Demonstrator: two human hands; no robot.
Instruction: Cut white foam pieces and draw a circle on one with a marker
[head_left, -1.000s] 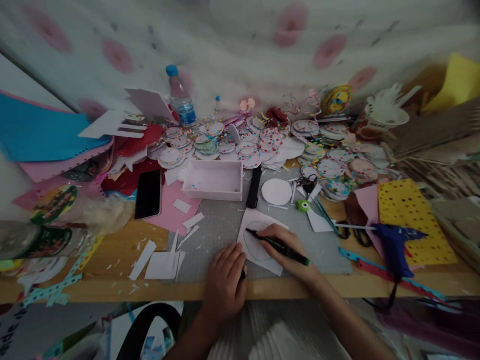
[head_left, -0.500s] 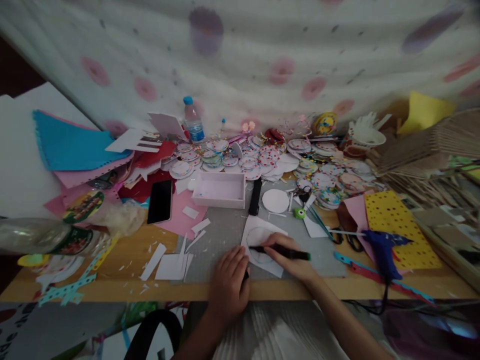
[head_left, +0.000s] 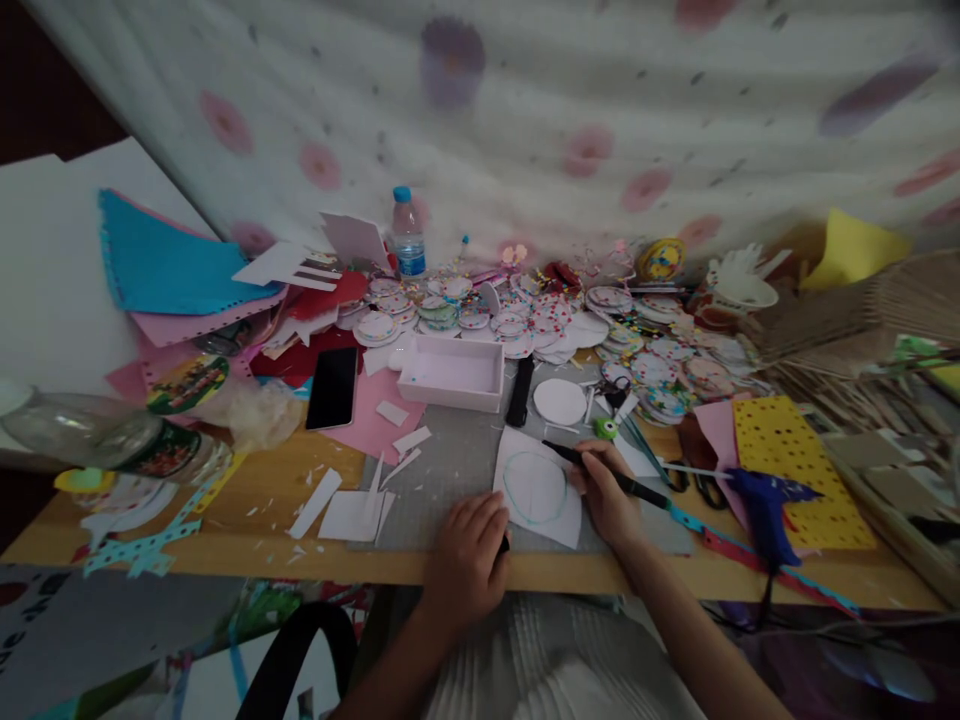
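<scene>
My right hand (head_left: 611, 490) grips a black marker pen (head_left: 637, 489). Its tip lies by the upper right of a teal circle drawn on a white piece of paper (head_left: 510, 450). At that paper's lower left edge rests my left hand (head_left: 469, 550), fingers together, with a small black pen cap (head_left: 504, 545) showing by the thumb. Paper and hands are on a grey cutting mat (head_left: 442, 480) at the table's front. Beyond the paper are a white oval disc (head_left: 559, 401) and a black bar-shaped object (head_left: 520, 392).
A white box (head_left: 451, 397) stands at the mat's back edge, before a pile of decorated paper discs (head_left: 551, 320). To the left are a phone (head_left: 332, 388) and a large clear bottle (head_left: 112, 430). A blue glue gun (head_left: 765, 510) and scissors (head_left: 679, 475) lie right.
My right hand has moved right with the marker, off the drawn circle, which now shows fully. My left hand stays at the paper's edge. The camera view has shifted slightly.
</scene>
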